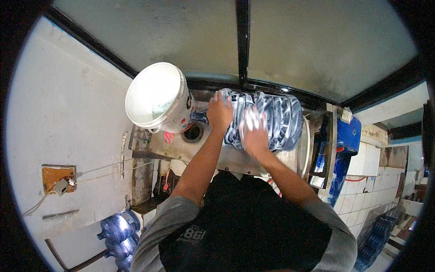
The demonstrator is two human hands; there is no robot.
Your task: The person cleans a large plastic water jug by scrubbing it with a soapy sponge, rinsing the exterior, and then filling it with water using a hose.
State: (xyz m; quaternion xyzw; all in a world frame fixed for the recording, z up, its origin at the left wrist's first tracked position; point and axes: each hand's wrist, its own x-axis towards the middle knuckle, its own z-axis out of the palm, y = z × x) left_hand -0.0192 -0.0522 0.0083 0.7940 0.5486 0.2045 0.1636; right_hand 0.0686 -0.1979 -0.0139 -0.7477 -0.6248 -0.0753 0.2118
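Observation:
A large ribbed plastic water bottle point(283, 119), streaked with white foam, lies on its side on a metal worktop point(190, 154). Its neck point(199, 116) points left. My left hand point(220, 112) grips the bottle's shoulder near that neck. Against the middle of the ribbed body lies my right hand point(253, 132), slightly blurred, with thick foam over its fingers. Whether a cloth or sponge sits under that palm cannot be seen. Left of the bottle stands a white plastic bucket point(187, 112), tilted in view, bearing writing.
A round dark hole point(193, 132) and red-handled scissors point(169, 137) lie beside the bucket. A pale hose point(307, 146) curves past the bottle's base. Blue drums point(350, 136) stand right. Glass panels point(326, 44) rise behind. More water bottles point(120, 224) are stacked lower left.

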